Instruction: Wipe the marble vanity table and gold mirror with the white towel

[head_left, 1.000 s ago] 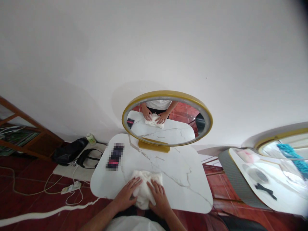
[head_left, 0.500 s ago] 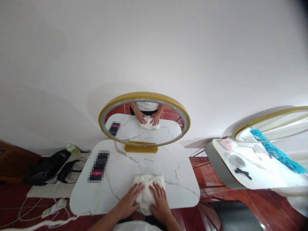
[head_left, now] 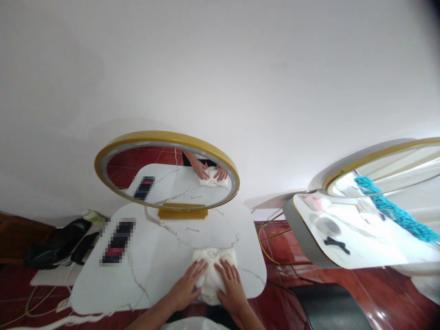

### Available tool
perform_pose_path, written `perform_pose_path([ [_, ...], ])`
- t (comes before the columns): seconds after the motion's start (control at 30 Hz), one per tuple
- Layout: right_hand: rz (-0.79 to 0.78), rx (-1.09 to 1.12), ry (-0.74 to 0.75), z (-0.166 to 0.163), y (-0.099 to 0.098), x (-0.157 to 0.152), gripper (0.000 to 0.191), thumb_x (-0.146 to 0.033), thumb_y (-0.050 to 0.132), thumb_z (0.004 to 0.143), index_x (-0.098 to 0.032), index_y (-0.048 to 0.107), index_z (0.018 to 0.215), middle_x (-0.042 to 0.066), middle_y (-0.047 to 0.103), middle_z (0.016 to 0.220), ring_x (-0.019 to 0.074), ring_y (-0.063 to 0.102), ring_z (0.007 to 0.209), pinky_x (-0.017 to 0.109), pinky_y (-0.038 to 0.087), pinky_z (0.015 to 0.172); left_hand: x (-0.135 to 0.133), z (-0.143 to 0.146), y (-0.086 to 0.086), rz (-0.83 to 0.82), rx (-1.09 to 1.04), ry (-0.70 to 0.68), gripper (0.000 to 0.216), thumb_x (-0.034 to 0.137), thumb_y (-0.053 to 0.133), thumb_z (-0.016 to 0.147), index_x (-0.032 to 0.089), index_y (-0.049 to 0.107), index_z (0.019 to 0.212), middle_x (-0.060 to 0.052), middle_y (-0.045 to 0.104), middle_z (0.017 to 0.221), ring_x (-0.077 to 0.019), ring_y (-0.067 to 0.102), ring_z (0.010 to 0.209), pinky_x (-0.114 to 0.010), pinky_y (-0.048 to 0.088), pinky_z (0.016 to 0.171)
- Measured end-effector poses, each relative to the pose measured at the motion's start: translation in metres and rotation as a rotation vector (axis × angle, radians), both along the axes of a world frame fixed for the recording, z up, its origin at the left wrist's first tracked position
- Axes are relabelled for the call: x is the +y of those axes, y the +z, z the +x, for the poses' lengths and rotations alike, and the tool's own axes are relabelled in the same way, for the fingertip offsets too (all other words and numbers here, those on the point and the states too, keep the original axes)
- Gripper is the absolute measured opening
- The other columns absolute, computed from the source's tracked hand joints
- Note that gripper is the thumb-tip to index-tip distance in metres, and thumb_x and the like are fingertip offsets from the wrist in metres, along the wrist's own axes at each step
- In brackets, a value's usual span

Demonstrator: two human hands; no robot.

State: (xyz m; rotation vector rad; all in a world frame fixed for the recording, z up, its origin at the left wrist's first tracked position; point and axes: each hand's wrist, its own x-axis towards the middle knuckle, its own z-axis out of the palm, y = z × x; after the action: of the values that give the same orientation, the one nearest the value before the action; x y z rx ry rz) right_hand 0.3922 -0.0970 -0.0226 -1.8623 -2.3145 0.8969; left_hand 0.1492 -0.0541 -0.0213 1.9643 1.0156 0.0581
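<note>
A folded white cloth (head_left: pixel 211 277), soft and bulky like a towel, lies on the white marbled table (head_left: pixel 161 275) near its front edge. My left hand (head_left: pixel 187 284) rests on the cloth's left side, fingers spread and lying flat. On the right side lies my right hand (head_left: pixel 231 285), also with fingers apart, its thumb along the front part of the cloth. Both palms partly cover the cloth. The round gold-framed mirror (head_left: pixel 168 176) behind reflects both hands and the cloth.
A blurred-out dark object (head_left: pixel 118 242) lies at the table's left. Left of the table are a black bag (head_left: pixel 57 243) and cables. To the right are a second table (head_left: pixel 360 256) with small items, another mirror (head_left: pixel 326 178) and a black seat (head_left: pixel 330 305).
My view has swung right, so table and mirror appear farther left. The cloth, with both hands on it, now sits closer to the table's right edge.
</note>
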Motion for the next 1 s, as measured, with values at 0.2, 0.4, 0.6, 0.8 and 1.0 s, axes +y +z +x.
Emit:
perform_pose_path([
  [0.2, 0.045, -0.008, -0.055, 0.066, -0.003, -0.014, 0.086, -0.022, 0.046, 0.060, -0.032, 0.022, 0.142, -0.008, 0.013, 0.151, 0.0213, 0.006, 0.139, 0.042, 0.004, 0.113, -0.002, 0.070, -0.001, -0.018, 0.012, -0.040, 0.078, 0.027, 0.050, 0.081, 0.040, 0.006, 0.143, 0.009, 0.006, 0.153, -0.0242, 0.008, 0.139, -0.044, 0.016, 0.113],
  [0.4, 0.059, -0.040, -0.090, 0.118, -0.011, -0.025, 0.085, -0.021, 0.045, 0.060, -0.030, 0.024, 0.142, -0.007, 0.013, 0.151, 0.0223, 0.005, 0.139, 0.044, 0.006, 0.113, -0.003, 0.125, 0.002, -0.023, 0.002, -0.090, 0.079, 0.026, 0.049, 0.080, 0.040, 0.004, 0.143, 0.010, 0.004, 0.153, -0.0241, 0.006, 0.139, -0.045, 0.013, 0.113],
  [0.6, 0.101, -0.038, -0.080, 0.145, -0.020, -0.015, 0.084, -0.020, 0.044, 0.062, -0.029, 0.023, 0.142, -0.007, 0.012, 0.151, 0.0206, 0.003, 0.139, 0.044, 0.004, 0.113, 0.000, 0.153, -0.006, -0.007, 0.030, -0.057, 0.080, 0.023, 0.050, 0.079, 0.040, 0.005, 0.143, 0.010, 0.005, 0.153, -0.0234, 0.008, 0.139, -0.045, 0.015, 0.113],
  [0.8, 0.156, -0.049, -0.062, 0.155, -0.028, 0.020, 0.083, -0.018, 0.043, 0.063, -0.030, 0.022, 0.142, -0.008, 0.010, 0.151, 0.0194, 0.003, 0.139, 0.044, 0.005, 0.113, 0.018, 0.169, -0.015, 0.051, 0.047, 0.037, 0.081, 0.018, 0.048, 0.078, 0.039, 0.005, 0.144, 0.010, 0.006, 0.153, -0.0211, 0.010, 0.139, -0.043, 0.016, 0.114],
  [1.0, 0.228, -0.089, -0.067, 0.158, -0.026, 0.068, 0.084, -0.016, 0.043, 0.063, -0.029, 0.021, 0.143, -0.007, 0.007, 0.152, 0.0197, 0.002, 0.139, 0.043, 0.005, 0.113, 0.059, 0.184, -0.018, 0.123, 0.050, 0.110, 0.076, 0.018, 0.043, 0.080, 0.035, 0.008, 0.144, 0.008, 0.006, 0.153, -0.0211, 0.009, 0.139, -0.043, 0.016, 0.114],
])
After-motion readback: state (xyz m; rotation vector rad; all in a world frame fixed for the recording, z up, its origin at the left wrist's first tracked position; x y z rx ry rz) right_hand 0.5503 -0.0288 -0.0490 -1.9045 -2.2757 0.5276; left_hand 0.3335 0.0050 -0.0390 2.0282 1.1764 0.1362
